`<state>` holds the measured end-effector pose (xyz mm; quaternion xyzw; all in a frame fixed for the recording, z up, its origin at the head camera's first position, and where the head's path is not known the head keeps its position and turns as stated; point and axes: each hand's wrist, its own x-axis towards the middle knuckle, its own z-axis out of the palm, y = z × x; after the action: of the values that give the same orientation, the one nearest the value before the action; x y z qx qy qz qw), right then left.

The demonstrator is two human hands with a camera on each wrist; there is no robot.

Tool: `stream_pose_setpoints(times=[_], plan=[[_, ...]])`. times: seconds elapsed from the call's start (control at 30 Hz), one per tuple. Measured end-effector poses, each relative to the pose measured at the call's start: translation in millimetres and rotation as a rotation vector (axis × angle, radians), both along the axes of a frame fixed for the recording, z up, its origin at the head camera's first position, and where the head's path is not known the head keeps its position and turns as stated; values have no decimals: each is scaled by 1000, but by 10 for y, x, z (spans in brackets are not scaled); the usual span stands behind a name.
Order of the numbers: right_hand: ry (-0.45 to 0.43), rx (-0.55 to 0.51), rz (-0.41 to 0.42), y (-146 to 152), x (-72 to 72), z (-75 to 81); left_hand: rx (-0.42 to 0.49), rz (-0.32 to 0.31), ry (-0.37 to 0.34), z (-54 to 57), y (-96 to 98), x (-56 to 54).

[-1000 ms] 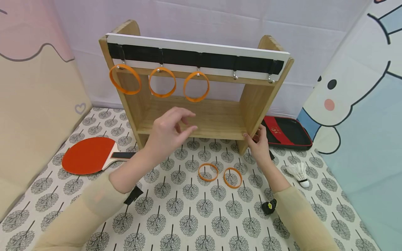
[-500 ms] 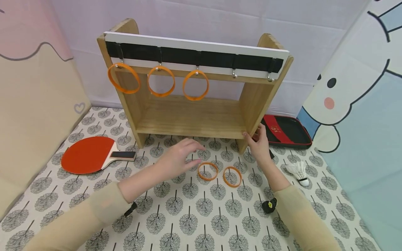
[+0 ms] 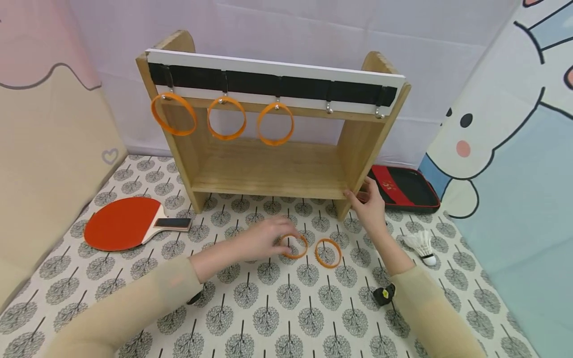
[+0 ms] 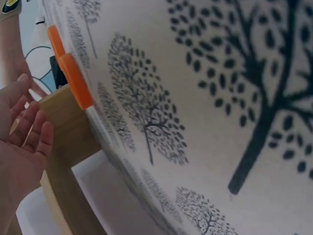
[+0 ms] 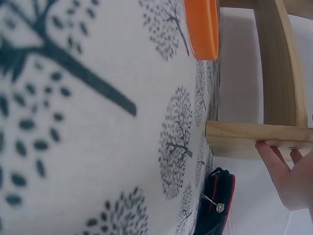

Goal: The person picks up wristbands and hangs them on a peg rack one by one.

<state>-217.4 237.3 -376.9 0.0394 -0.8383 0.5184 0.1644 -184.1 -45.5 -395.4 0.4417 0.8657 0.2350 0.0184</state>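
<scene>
My left hand (image 3: 268, 238) is over the table, its fingertips right at the left side of an orange ring (image 3: 306, 244). Its fingers are loosely bent in the left wrist view, with a gap between them and the orange rings (image 4: 77, 82). Just right of that ring lies a second orange ring (image 3: 317, 252). My right hand (image 3: 370, 211) grips the lower right side panel of a wooden shelf (image 3: 268, 169), thumb at the front and fingers round the outer face. Three more orange rings (image 3: 274, 143) hang from the left hooks; two hooks (image 3: 329, 108) at the right are bare.
A red table tennis paddle (image 3: 121, 223) lies left of the shelf. To the right are a black and red case (image 3: 403, 186) and a white shuttlecock (image 3: 422, 245). A tree-patterned cloth (image 3: 268, 318) covers the table, with printed curtains behind.
My left hand has come down from in front of the shelf to the left ring on the table. The right hand keeps its grip on the shelf's side.
</scene>
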Motion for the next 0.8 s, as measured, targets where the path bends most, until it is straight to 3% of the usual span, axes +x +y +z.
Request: stream_pose_setpoints(times=[0.1,0.33,0.8], plan=[[35,41,-19,44,-94,-127,-27,-34,14,-68,5,-57],[41,47,-13,-114,62,123,-114,-62,-52,-137,4,-145],[17,-2,49,-89,60,105,-202,-89,-82,-227,29,-207]])
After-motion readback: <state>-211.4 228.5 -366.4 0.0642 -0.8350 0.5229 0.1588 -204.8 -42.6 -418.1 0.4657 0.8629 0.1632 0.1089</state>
